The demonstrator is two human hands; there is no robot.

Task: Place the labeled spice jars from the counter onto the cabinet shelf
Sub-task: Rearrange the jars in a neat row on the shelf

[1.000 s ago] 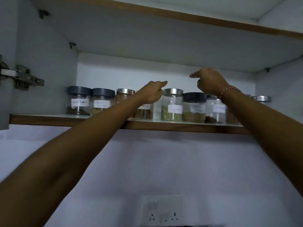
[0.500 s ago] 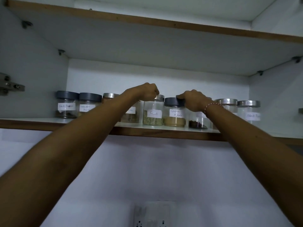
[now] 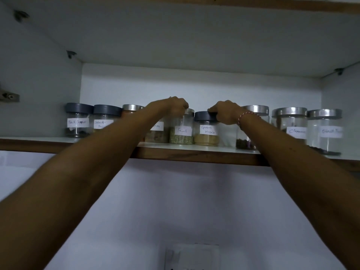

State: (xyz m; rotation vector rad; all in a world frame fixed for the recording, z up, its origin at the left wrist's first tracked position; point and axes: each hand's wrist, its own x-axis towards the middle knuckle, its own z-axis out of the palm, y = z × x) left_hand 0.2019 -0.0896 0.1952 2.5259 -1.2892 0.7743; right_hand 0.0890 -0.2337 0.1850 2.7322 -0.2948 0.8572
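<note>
A row of labeled glass spice jars stands on the cabinet shelf. My left hand grips the steel lid of the Fennel jar. My right hand grips the dark lid of the Garam Masala jar beside it. Left of my arm stand the Black Pepper jar and the Coriander Powder jar, both with dark lids. A steel-lidded jar is partly hidden behind my left forearm. To the right stand the Cinnamon jar and another steel-lidded jar.
The upper shelf board hangs low over the jars. A door hinge sticks out on the left cabinet wall. A wall socket plate sits below on the white wall. Bare shelf shows at the far left and far right.
Both hands dropped from above the jars onto the two lids. The view moved closer and shifted right, so more jars show on the right.
</note>
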